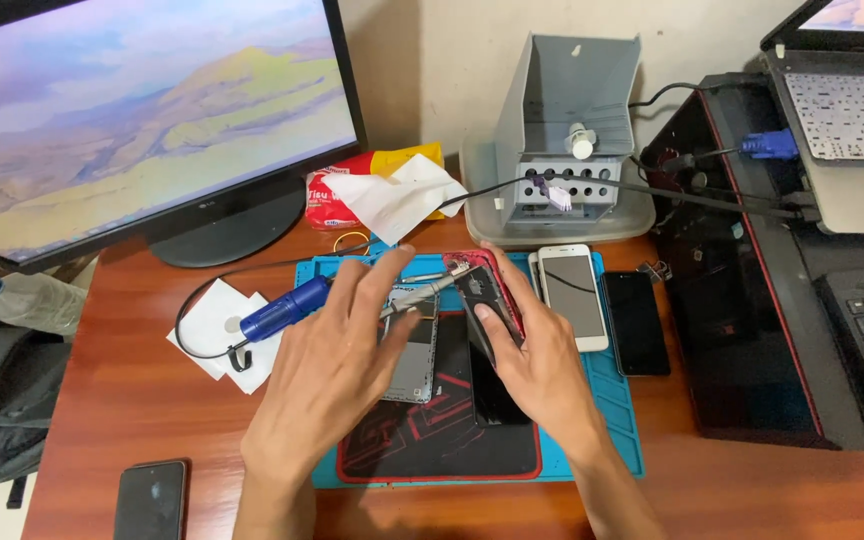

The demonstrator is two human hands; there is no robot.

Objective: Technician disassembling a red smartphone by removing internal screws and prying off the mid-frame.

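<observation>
— What is seen around the work?

— A white phone (573, 295) and a black phone (635, 322) are laid beside a blue repair mat (620, 420); a monitor (142, 110) is stood behind.

— And the surface?

— A reddish wooden counter (132, 400) is set against a pale wall.

— The hands?

— A dark phone back cover (482, 297) is gripped by the right hand (532, 365) over the mat. The left hand (327, 375) is spread open, a blue-handled tool (287, 308) lying just beside its fingers.
</observation>
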